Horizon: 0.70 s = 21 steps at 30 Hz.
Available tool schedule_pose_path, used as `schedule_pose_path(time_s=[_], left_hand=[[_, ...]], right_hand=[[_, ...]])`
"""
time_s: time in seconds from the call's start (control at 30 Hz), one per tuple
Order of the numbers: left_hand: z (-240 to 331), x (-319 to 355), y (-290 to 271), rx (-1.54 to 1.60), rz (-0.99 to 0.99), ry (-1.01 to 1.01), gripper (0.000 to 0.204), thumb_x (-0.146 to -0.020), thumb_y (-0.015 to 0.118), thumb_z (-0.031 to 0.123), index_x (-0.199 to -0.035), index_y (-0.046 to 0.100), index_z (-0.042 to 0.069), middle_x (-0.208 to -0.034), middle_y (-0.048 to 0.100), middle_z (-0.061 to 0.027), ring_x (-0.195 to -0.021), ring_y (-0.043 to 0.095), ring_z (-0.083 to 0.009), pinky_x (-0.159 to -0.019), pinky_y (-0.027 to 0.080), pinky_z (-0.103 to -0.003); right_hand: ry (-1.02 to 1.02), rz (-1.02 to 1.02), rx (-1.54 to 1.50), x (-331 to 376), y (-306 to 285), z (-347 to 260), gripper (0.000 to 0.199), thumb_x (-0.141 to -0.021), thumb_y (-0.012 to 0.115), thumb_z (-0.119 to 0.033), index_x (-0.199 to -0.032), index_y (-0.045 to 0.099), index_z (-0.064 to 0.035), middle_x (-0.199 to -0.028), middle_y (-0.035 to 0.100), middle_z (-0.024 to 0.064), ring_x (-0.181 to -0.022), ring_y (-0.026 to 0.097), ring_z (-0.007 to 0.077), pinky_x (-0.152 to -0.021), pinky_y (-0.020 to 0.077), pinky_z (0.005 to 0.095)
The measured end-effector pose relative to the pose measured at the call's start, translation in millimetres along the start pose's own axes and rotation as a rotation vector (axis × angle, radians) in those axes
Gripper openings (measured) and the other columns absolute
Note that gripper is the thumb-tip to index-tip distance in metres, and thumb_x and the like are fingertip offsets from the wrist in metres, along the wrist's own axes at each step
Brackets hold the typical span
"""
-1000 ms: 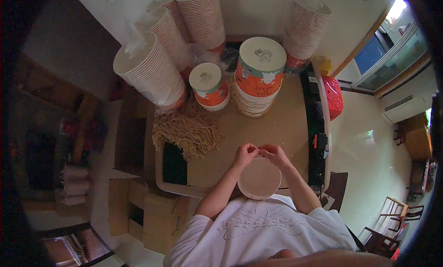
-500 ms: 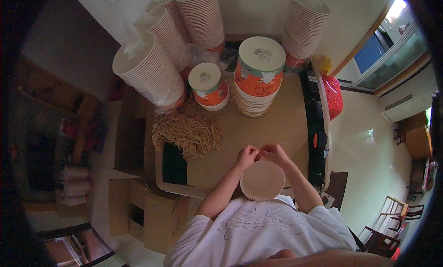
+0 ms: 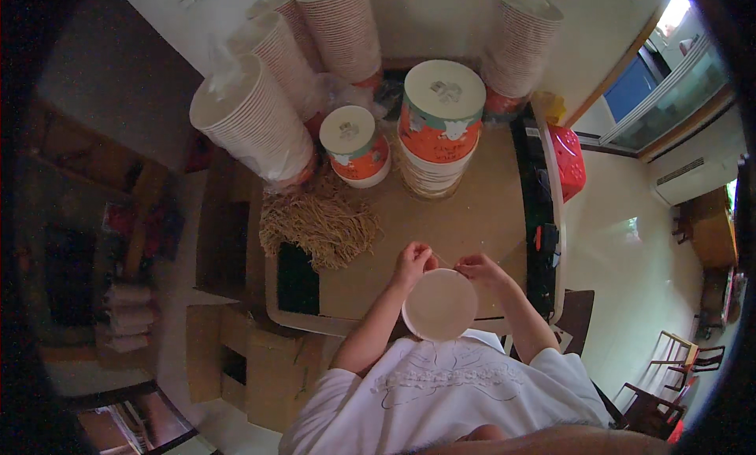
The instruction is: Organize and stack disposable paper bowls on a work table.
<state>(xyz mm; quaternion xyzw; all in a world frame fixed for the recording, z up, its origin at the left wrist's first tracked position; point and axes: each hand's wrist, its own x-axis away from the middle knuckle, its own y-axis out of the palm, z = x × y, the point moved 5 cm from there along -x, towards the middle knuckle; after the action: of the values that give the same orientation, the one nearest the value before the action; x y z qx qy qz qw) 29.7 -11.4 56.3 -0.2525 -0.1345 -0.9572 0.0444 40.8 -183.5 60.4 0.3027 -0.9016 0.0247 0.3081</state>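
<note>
As left hand (image 3: 411,264) and right hand (image 3: 483,269) pinch a cord (image 3: 442,260) beside the bucket (image 3: 439,305) at the table's near edge (image 3: 315,322), even tension seems wise.

We took this for a room in a home, with one corner used for handwork. To the right we saw a shiny, pale floor (image 3: 614,227), dark wooden chairs with open backs (image 3: 654,402) and a wood-framed doorway with sliding glass panels (image 3: 681,112). We read the handwork from the round-cornered table with a pale rim (image 3: 307,321), topped with flat brown cardboard (image 3: 488,219). Tall stacks of white paper tubs in clear plastic (image 3: 256,124) stood there near a heap of tan, stringy cords (image 3: 319,227), and a round white tub (image 3: 439,305) was held at the near edge.
</note>
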Motion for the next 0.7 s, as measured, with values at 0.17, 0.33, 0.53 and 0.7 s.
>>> schedule_pose_path(time_s=[0.17, 0.33, 0.53, 0.7], left_hand=[[20, 0, 19, -0.182, -0.103, 0.198, 0.021, -0.076, 0.056, 0.012, -0.095, 0.05, 0.004, -0.062, 0.056, -0.0048, -0.052, 0.053, -0.0125, -0.048, 0.044, -0.024], [28, 18, 27, -0.812, -0.048, 0.344, 0.016, -0.073, 0.058, 0.015, -0.085, 0.055, 0.005, -0.066, 0.058, -0.0086, -0.058, 0.058, -0.0195, -0.053, 0.045, -0.03], [30, 32, 37, -0.763, -0.084, 0.338, 0.014, -0.073, 0.059, 0.016, -0.074, 0.058, 0.001, -0.066, 0.06, -0.0108, -0.061, 0.058, -0.0174, -0.056, 0.045, -0.03], [24, 33, 33, -0.849, -0.138, 0.327, 0.018, -0.073, 0.057, 0.02, -0.072, 0.057, 0.002, -0.071, 0.058, -0.0136, -0.067, 0.058, -0.0288, -0.059, 0.046, -0.035]], right_hand=[[-0.028, -0.028, -0.269, -8, -6, 26, 0.015, -0.08, 0.054, -0.014, -0.087, 0.056, -0.0013, -0.077, 0.055, 0.0016, -0.069, 0.049, 0.0082, -0.062, 0.0392, 0.0199], [-0.204, 0.095, -0.252, -7, -6, 20, 0.016, -0.078, 0.055, -0.009, -0.091, 0.055, 0.0003, -0.081, 0.056, 0.0036, -0.075, 0.051, 0.0103, -0.067, 0.0415, 0.0226], [-0.262, 0.189, -0.008, -9, -6, -8, 0.021, -0.077, 0.054, -0.004, -0.098, 0.056, 0.0007, -0.088, 0.059, 0.0047, -0.079, 0.052, 0.0111, -0.07, 0.0429, 0.0244], [-0.17, 0.114, -0.182, -8, -4, -5, 0.022, -0.077, 0.053, -0.002, -0.098, 0.056, -0.0015, -0.087, 0.058, 0.0044, -0.078, 0.052, 0.0103, -0.07, 0.043, 0.0236]])
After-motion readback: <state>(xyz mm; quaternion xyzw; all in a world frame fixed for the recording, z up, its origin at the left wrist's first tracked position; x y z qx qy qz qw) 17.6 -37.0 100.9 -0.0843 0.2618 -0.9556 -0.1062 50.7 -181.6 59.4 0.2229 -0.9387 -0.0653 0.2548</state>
